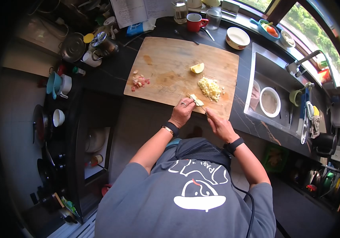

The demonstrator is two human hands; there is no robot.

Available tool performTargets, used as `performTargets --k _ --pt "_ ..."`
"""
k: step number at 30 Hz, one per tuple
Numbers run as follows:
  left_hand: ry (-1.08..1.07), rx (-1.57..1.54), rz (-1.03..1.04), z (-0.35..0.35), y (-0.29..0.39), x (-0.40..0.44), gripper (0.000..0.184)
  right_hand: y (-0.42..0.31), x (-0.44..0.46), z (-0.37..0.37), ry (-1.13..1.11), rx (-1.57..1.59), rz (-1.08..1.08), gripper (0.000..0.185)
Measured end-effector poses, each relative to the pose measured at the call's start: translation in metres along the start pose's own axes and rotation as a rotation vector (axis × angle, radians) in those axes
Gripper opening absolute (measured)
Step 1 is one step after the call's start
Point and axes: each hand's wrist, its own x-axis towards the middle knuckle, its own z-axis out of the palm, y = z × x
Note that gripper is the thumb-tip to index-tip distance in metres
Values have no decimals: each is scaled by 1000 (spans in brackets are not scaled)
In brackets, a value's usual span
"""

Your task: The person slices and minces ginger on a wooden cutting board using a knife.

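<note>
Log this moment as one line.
left hand: holding pale piece | right hand: gripping knife | cutting board: chopped pale heap, yellowish wedge, pink bits at left

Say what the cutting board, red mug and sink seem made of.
Cutting board: probably wood, matte, from its tan, stained surface. Red mug: perhaps glazed ceramic, glossy; its smooth colour could be enamel. Sink: likely satin metal, from its grey sheen.

There are two hands (182, 113) (220, 126), two chopped piles (209, 88) (140, 81), one board (170, 53).
</note>
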Motion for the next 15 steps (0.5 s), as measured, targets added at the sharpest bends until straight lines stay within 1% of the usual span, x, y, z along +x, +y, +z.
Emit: performTargets --k 3,8,14,15 --pt "10 10 7 0 1 0 17 7 7 12 -4 -21 11 50" --pt "11 0 -6 -1 1 1 17 10 7 23 58 -28 -2 52" --pt "-9 -8 -23 -4 4 3 17 15 -40 6 -18 -44 109 53" --pt "-12 -6 -26 -4 4 3 17 12 -50 1 3 -12 114 55"
